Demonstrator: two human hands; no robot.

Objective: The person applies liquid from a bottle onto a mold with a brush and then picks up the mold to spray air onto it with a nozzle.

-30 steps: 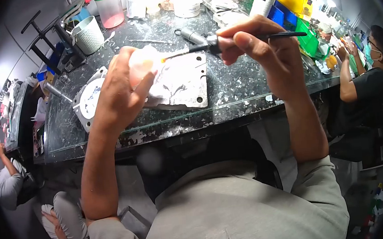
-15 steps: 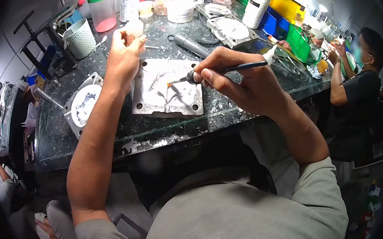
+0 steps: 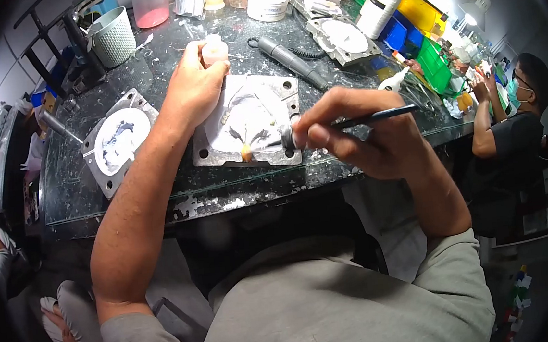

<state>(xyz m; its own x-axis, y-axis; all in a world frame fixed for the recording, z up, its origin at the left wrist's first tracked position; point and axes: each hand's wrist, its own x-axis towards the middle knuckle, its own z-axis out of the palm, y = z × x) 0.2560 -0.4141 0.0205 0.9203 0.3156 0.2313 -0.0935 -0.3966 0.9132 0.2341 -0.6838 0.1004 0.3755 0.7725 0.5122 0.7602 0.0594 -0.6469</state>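
My left hand (image 3: 197, 80) is closed round a small translucent bottle (image 3: 214, 51), behind the upper left of a square metal flask half (image 3: 219, 157). White plaster (image 3: 240, 114) with an arch-shaped form fills that flask half. In my right hand (image 3: 372, 133) is a brush (image 3: 383, 115) with a dark handle, pinched between thumb and fingers. Its orange-tinted tip points left, at the near edge of the plaster; whether it touches cannot be told. Further left on the dark bench lies another metal flask half (image 3: 109, 184) with white plaster.
A black cylindrical tool (image 3: 290, 62) with a coiled cord lies beyond my right hand. Behind it are more flask pieces (image 3: 340, 38), a white tub (image 3: 266, 7) and a white bottle (image 3: 382, 6). Green, blue and yellow bins (image 3: 431, 66) stand right. A masked co-worker (image 3: 511, 124) sits there.
The brush tip has moved toward me, from the middle of the plaster to its near edge. My left hand and bottle have come slightly lower and to the right. The view has shifted a little.
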